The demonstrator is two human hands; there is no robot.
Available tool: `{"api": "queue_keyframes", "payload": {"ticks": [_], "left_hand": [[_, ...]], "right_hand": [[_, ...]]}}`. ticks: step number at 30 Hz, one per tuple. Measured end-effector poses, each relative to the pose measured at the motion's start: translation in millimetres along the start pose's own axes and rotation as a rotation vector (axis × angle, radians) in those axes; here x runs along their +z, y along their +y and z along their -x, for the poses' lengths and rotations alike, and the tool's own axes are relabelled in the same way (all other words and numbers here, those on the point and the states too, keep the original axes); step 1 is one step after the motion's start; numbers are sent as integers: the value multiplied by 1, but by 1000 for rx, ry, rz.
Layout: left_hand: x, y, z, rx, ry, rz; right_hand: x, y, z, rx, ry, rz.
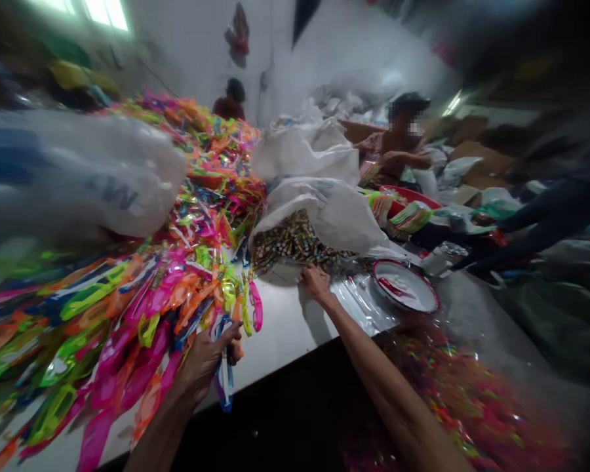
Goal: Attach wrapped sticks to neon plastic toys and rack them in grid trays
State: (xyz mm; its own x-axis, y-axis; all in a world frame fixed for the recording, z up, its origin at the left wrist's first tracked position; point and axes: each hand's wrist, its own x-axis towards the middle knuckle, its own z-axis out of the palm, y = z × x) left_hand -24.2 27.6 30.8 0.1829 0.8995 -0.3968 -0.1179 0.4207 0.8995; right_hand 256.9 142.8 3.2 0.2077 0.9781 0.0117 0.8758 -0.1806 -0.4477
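Observation:
My left hand [215, 354] is closed around a blue translucent plastic piece [224, 383] with a white strip, which hangs over the front edge of the white table [270, 328]. Beside that hand lies a large heap of similar plastic pieces [162, 288] in neon pink, orange, green and blue. My right hand [317, 283] is at the near edge of a pile of small, short multicoloured pieces [290, 242], its fingers curled together. What those fingers hold, if anything, is too small to make out.
A white sack [324, 210] surrounds the small pieces. Right of it, a red-rimmed white plate [406, 286] holds red items. A big plastic bag [78, 174] lies on the left heap. Below right is a bag of colourful pieces [472, 393]. A seated person [398, 147] works behind.

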Motion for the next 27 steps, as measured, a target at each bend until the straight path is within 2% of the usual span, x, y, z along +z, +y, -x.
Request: {"api": "queue_keyframes", "payload": {"ticks": [3,4,6,9,11,13,15,20,27], "left_hand": [[3,0,0,15,-45,35],[2,0,1,17,-50,59],[1,1,4,17,-54,77],[1,1,8,-4,-64,48],[2,0,10,-14,-63,51],[4,-1,12,-2,-77,62],[5,-2,15,16,-117,55],[7,0,24,27,-188,20],[4,2,29,-28,-199,-56]], "right_hand": [[3,-9,8,-22,61,10],[3,-14,14,-27,74,-44],[3,-29,29,-55,31,-319],[1,-54,64,-133,-259,-884],[-3,-69,89,-165,-478,-1064],[-7,-80,108,-160,-600,-1133],[-10,-86,119,-158,-648,-1159],[-16,-87,126,-235,-696,-1151],[-18,-87,128,-278,-716,-1159]]}}
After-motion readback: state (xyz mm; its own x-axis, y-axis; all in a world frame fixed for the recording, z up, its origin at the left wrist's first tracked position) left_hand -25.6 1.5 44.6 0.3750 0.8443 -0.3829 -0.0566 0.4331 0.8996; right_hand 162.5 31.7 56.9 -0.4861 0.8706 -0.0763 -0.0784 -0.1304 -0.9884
